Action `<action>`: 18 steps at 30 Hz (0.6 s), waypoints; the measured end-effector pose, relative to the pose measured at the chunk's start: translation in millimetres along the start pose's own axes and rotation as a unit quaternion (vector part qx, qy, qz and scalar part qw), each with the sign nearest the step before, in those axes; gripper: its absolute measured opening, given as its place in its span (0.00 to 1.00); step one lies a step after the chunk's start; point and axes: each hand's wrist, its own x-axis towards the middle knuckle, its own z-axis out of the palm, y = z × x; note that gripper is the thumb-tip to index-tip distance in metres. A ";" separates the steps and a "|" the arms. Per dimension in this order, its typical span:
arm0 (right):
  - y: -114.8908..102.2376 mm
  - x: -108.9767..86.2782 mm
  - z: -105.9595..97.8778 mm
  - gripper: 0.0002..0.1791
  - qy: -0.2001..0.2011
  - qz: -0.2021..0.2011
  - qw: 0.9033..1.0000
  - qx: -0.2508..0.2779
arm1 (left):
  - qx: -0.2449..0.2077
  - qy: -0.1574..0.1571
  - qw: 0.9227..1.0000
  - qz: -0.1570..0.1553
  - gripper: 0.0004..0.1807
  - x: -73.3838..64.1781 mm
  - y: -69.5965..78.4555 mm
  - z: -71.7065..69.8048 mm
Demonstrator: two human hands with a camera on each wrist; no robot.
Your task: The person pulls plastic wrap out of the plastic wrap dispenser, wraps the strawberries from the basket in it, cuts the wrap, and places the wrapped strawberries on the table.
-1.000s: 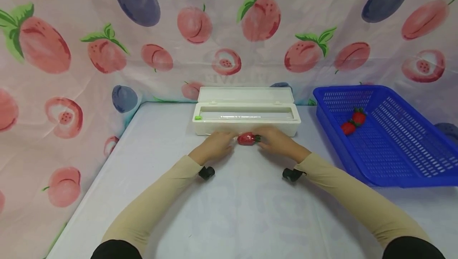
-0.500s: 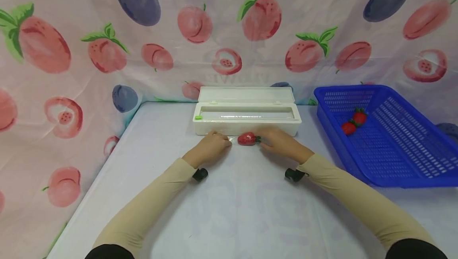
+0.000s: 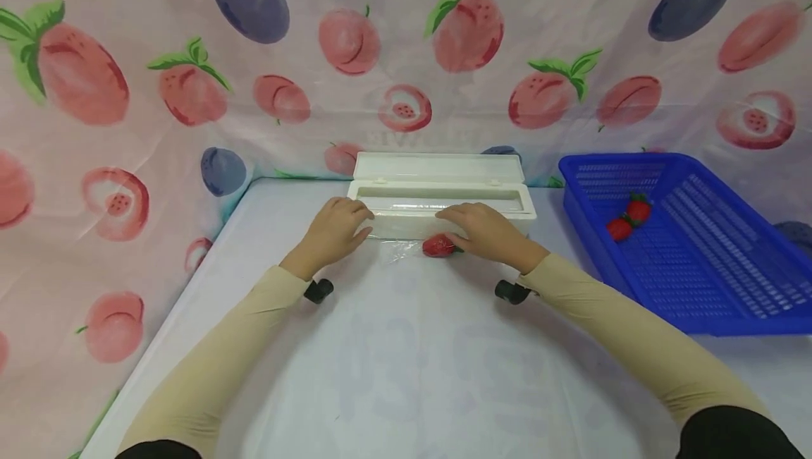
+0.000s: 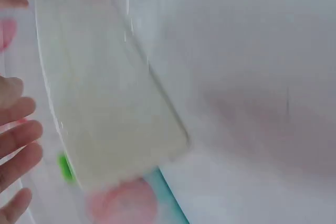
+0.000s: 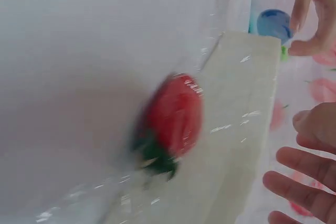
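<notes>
A red strawberry (image 3: 436,245) with green leaves lies under clear plastic film (image 3: 401,251) at the front of a white cling film dispenser (image 3: 406,226), whose lid is raised. My left hand (image 3: 333,233) is over the dispenser's left end, fingers loosely bent and nothing held. Over the right part, my right hand (image 3: 485,233) has its thumb by the strawberry, partly covering it in the head view. The right wrist view shows the strawberry (image 5: 176,116) apart from the spread fingers (image 5: 294,192). Whether either hand touches the film cannot be made out.
A blue plastic basket (image 3: 691,328) stands on the right, with two strawberries (image 3: 638,208) at its far left. A green slider (image 4: 65,167) sits at the dispenser's left end. Behind the white table (image 3: 406,374) hangs a fruit-print cloth (image 3: 285,142).
My left hand has moved left and up, away from the strawberry, its fingers opening out. The right hand has risen slightly, over the dispenser. Clear film now shows left of the strawberry.
</notes>
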 end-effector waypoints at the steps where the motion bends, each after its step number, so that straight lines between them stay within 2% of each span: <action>1: -1.9 6.1 -0.3 0.21 0.002 -0.003 1.000 -0.001 | 0.006 0.006 1.000 -0.008 0.10 0.2 -6.1 -2.4; 4: -8.2 25.1 1.5 0.20 0.008 -0.019 1.000 -0.014 | 0.017 0.012 0.999 -0.031 0.11 2.2 -22.1 -5.6; 9: -22.5 57.1 9.5 0.20 0.026 -0.059 0.996 -0.060 | 0.009 -0.013 0.998 -0.058 0.15 10.3 -37.3 -3.0; 13: -32.9 79.0 21.7 0.19 0.043 -0.101 0.989 -0.102 | -0.007 -0.038 0.998 -0.059 0.18 16.2 -41.7 0.5; 18: -39.0 98.2 38.8 0.20 0.045 -0.141 0.977 -0.156 | -0.029 -0.052 0.997 -0.049 0.15 20.1 -44.2 3.0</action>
